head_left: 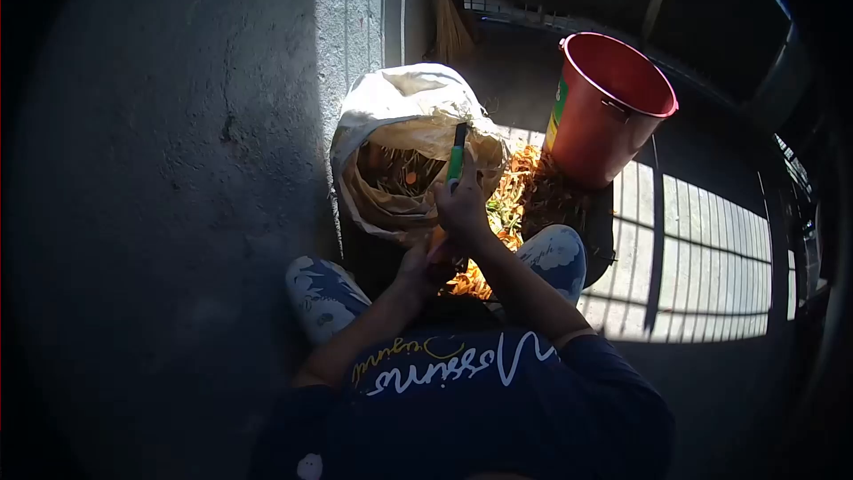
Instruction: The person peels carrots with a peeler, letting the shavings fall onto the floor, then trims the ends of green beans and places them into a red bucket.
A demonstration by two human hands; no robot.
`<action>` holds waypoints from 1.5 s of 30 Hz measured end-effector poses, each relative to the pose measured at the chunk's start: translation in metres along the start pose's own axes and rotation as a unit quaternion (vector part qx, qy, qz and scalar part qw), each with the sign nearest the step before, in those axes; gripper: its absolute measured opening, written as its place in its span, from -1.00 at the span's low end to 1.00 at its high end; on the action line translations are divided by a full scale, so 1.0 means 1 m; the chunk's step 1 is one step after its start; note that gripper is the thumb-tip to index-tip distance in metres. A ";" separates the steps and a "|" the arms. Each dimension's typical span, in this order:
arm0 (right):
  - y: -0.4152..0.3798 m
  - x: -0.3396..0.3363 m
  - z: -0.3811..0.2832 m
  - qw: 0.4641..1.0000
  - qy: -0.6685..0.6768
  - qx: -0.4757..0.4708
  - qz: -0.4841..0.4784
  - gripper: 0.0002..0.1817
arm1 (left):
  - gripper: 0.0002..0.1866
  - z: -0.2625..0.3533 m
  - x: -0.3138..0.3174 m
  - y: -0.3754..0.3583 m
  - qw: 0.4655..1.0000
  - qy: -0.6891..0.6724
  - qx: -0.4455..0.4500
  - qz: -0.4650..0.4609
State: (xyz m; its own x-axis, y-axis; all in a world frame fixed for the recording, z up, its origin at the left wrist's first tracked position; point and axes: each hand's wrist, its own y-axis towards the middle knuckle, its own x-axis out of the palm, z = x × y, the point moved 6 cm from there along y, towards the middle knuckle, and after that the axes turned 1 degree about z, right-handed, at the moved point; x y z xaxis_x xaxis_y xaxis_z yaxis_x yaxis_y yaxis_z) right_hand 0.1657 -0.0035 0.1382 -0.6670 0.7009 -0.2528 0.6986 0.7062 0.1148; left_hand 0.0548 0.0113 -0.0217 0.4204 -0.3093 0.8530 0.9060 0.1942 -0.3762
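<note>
My right hand [464, 212] is closed around a green-handled cutter knife [456, 164], its dark end pointing up and away from me over the sack's right edge. My left hand [416, 272] is closed just below it, close to my body. An orange patch [437, 243] shows between the two hands; what it is cannot be made out. In front of both hands a pale woven sack [404, 100] stands with its mouth open. Dark plant matter [400, 168] lies inside it. Orange and yellow leafy scraps [510, 198] lie right of the sack.
A red bucket [593, 129] stands beyond the scraps at the right. The rough wall [258, 116] runs close along my left. A straw broom [451, 31] leans at the back. Barred shadows cross the sunlit floor [702, 258] at right. My knees flank the work.
</note>
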 end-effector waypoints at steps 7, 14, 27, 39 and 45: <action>-0.003 0.006 0.013 1.000 -0.014 0.000 -0.001 -0.31 | -0.66 -0.003 0.056 -0.027 0.976 -0.034 0.052 0.210; 0.071 -0.044 0.093 0.980 -0.126 0.017 0.153 -0.25 | -0.64 -0.017 0.061 -0.053 0.991 0.084 -0.038 0.094; 0.016 -0.013 0.024 0.995 0.050 -0.036 0.076 -0.29 | -0.63 0.010 0.047 -0.012 0.992 -0.081 0.049 0.084; 0.008 0.006 0.022 0.999 -0.045 -0.011 0.016 -0.31 | -0.65 0.002 0.051 -0.022 0.992 -0.028 0.062 0.106; 0.070 -0.021 0.098 0.995 -0.074 0.008 0.068 -0.36 | -0.63 -0.003 0.049 -0.046 0.993 0.057 0.017 0.100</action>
State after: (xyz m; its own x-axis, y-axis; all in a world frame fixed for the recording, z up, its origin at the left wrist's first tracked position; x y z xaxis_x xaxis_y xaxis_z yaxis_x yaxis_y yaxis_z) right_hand 0.2541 0.0219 0.0577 -0.5213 0.7664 -0.3754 0.7844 0.6035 0.1430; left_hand 0.0338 -0.0154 0.0366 0.5965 -0.3637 0.7155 0.8023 0.2937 -0.5196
